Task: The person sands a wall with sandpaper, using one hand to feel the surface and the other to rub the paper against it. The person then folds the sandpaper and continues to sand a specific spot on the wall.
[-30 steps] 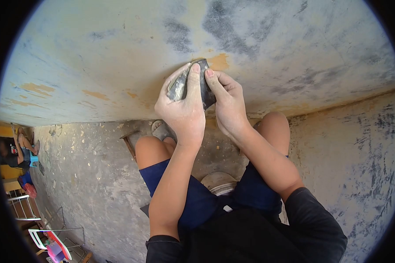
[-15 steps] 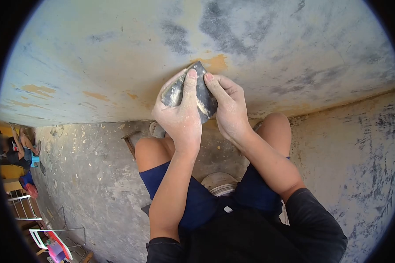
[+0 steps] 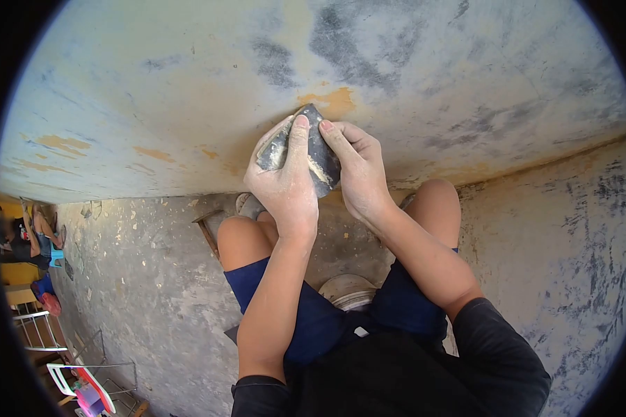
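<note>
A dark, bent sheet point(image 3: 320, 158) with pale dusty smears is held up against the patchy wall point(image 3: 209, 83). My left hand point(image 3: 289, 181) grips its left part, thumb flat on the near face and fingers behind, mostly hidden. On the right edge, my right hand point(image 3: 360, 170) pinches the same sheet between thumb and curled fingers. Pale dust coats both hands. Just above the sheet's tip is an orange patch point(image 3: 335, 101) on the wall, with dark grey smudges higher up.
Between my knees lies a round pale container point(image 3: 348, 288). A wooden-handled tool point(image 3: 207, 233) rests beside my left knee. At the far left are another person point(image 3: 31, 236), a blue stool point(image 3: 56, 258), a red-and-white chair point(image 3: 94, 389) and a metal rack point(image 3: 38, 330).
Both hands and the sheet have shifted very slightly down in view. The other person's arm at the far left has moved a little.
</note>
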The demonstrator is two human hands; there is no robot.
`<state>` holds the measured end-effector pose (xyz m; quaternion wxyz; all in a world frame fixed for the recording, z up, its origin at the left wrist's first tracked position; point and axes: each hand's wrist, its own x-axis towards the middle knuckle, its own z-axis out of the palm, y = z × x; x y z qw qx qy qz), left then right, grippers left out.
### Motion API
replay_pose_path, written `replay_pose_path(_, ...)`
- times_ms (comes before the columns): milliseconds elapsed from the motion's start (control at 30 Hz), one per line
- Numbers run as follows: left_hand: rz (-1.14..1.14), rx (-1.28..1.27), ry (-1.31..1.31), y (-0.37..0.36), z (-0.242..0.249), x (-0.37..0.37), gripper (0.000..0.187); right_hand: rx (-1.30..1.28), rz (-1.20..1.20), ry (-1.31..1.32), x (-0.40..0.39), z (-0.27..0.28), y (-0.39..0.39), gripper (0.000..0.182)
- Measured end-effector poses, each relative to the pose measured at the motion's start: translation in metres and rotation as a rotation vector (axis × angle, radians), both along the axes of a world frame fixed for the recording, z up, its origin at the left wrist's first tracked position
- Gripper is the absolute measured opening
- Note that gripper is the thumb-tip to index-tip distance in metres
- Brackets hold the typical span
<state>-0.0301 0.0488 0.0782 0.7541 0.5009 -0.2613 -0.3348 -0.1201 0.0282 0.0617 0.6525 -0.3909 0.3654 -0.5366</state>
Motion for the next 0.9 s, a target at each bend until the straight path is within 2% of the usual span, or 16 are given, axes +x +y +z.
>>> replay_pose_path(200,0.073,0.053,-0.026,0.005,-0.002,0.006,0.023,0.003,0.052,0.041,0.009,-0.004,-0.001,0.029)
replay_pose_path(500,0.052,0.049,-0.147,0.000,0.001,0.012,0.023,0.019,-0.002,-0.035,0.019,-0.008,-0.001,0.031)
replay_pose_path(800,-0.009,0.030,-0.133,-0.003,0.010,0.010,0.024,0.008,-0.054,-0.109,0.019,-0.002,-0.002,0.030)
replay_pose_path(900,0.049,0.063,-0.180,0.000,0.003,0.009,0.023,0.016,-0.052,-0.093,0.018,-0.010,-0.002,0.028)
